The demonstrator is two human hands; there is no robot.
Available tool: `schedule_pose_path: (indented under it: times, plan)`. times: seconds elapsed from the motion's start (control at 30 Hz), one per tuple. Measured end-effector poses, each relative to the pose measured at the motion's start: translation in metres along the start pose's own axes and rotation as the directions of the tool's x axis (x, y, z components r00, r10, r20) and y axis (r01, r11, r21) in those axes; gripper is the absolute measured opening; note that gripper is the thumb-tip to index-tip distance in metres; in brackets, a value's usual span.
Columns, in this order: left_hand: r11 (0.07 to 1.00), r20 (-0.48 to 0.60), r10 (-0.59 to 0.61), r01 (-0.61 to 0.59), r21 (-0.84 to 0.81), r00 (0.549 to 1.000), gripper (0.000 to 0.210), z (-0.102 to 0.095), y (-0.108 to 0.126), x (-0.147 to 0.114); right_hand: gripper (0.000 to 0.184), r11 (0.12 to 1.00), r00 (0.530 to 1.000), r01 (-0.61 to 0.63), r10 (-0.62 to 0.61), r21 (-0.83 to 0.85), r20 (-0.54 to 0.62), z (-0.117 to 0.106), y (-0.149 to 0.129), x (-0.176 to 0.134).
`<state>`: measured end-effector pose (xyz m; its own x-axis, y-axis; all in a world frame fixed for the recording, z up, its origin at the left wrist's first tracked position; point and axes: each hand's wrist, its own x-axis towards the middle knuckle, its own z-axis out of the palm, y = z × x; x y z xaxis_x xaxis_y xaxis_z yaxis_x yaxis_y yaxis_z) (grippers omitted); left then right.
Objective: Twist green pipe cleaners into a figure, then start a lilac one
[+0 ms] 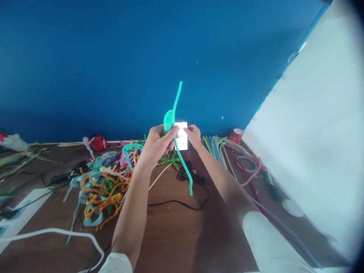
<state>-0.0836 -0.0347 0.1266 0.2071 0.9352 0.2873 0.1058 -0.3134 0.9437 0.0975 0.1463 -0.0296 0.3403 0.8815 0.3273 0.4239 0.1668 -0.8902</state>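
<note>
My left hand (160,142) is closed around a bright green wound coil (168,119) of fuzzy pipe cleaner. Its thumb and fingers also pinch a long green pipe cleaner (184,165), whose ends stick out above and below. Just behind it, a phone (182,142) with a lit white screen stands upright near the blue wall. My right hand (194,135) is at the phone's right edge, fingers curled and the thumb over the screen. Part of the phone is hidden by my left hand.
A tangled heap of coloured pipe cleaners (113,197) lies left. More long ones (217,149) lie right, near a red cup (236,135). A dark tool, possibly a glue gun (195,175), and a black cable (182,203) are on the brown table (170,235). A white cable (57,230) crosses front left.
</note>
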Motion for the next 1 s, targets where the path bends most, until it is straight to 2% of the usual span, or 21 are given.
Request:
schedule_pose_path:
  times: [0.23,0.33,0.43,0.53,0.6,0.63,0.67,0.7,0.77,0.8,0.87,1.0]
  plan:
    - [0.994,0.132,-0.038,0.024,0.11,0.991,0.034,-0.003,-0.004,0.002,0.03,0.979,0.981,-0.191,0.187,-0.067,-0.06,0.007,-0.029,0.008]
    - [0.992,0.161,-0.038,0.018,0.126,0.986,0.034,-0.003,-0.006,0.003,0.029,0.964,0.961,-0.263,0.258,-0.044,-0.099,0.001,-0.04,0.007]
    - [0.993,0.146,-0.036,0.019,0.118,0.989,0.032,-0.002,-0.01,0.006,0.027,0.962,0.954,-0.274,0.27,-0.009,-0.132,-0.009,-0.053,-0.003]
    - [0.99,0.107,-0.023,0.007,0.143,0.994,0.035,0.0,-0.016,0.009,0.027,0.979,0.976,-0.197,0.2,0.044,-0.084,-0.027,-0.07,-0.021]
    - [0.987,0.055,0.002,-0.011,0.162,0.998,0.036,0.002,-0.02,0.012,0.031,0.987,0.991,-0.132,0.132,0.092,0.002,-0.044,-0.084,-0.037]
    - [0.986,0.025,0.013,-0.017,0.164,1.0,0.036,0.004,-0.021,0.014,0.034,0.986,0.992,-0.101,0.09,0.13,0.089,-0.053,-0.091,-0.046]
    - [0.987,-0.003,0.019,-0.018,0.163,1.0,0.035,0.005,-0.023,0.015,0.037,0.978,0.964,-0.057,0.002,0.202,0.265,-0.063,-0.098,-0.056]
    - [0.987,-0.032,0.021,-0.015,0.158,0.999,0.035,0.007,-0.023,0.016,0.037,0.97,0.913,-0.024,-0.078,0.243,0.4,-0.073,-0.105,-0.067]
    - [0.99,-0.091,0.022,-0.009,0.14,0.996,0.034,0.01,-0.024,0.017,0.03,0.976,0.833,0.096,-0.185,0.193,0.522,-0.091,-0.117,-0.088]
    - [0.991,-0.118,0.027,-0.011,0.131,0.993,0.034,0.011,-0.025,0.017,0.029,0.975,0.812,0.169,-0.221,0.145,0.54,-0.099,-0.121,-0.099]
    - [0.992,-0.164,0.044,-0.024,0.123,0.985,0.034,0.013,-0.026,0.017,0.026,0.954,0.826,0.296,-0.285,0.056,0.486,-0.109,-0.126,-0.118]
    - [0.991,-0.185,0.062,-0.037,0.132,0.981,0.035,0.016,-0.03,0.017,0.026,0.948,0.838,0.315,-0.298,0.041,0.456,-0.114,-0.121,-0.136]
